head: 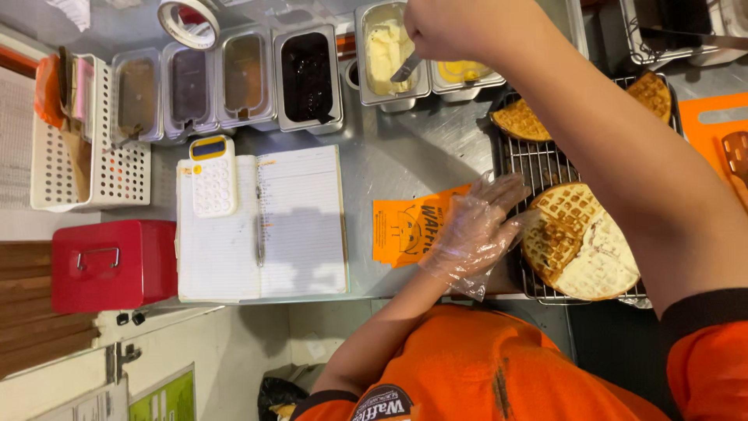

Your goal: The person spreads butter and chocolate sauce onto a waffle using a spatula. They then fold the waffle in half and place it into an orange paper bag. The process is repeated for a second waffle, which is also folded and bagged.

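My left hand (pixel 474 232), in a clear plastic glove, rests its fingers on the edge of a round waffle (pixel 583 243) lying on a wire rack (pixel 538 165). Pale spread partly covers the waffle, and a waffle piece lies over its left part. My right hand (pixel 438 26) reaches to the back and grips a spreading knife (pixel 405 68), whose blade dips into a steel tub of pale cream (pixel 383 48). Two more waffle pieces (pixel 520 121) (pixel 651 93) lie further back on the rack.
A row of steel tubs holds fillings: yellow (pixel 461 72), dark jam (pixel 306 74) and several covered ones. An orange paper sleeve (pixel 401 226) lies by the rack. To the left are an open notebook (pixel 300 226), a calculator (pixel 213 175), a red box (pixel 113 263) and a white basket (pixel 117 168).
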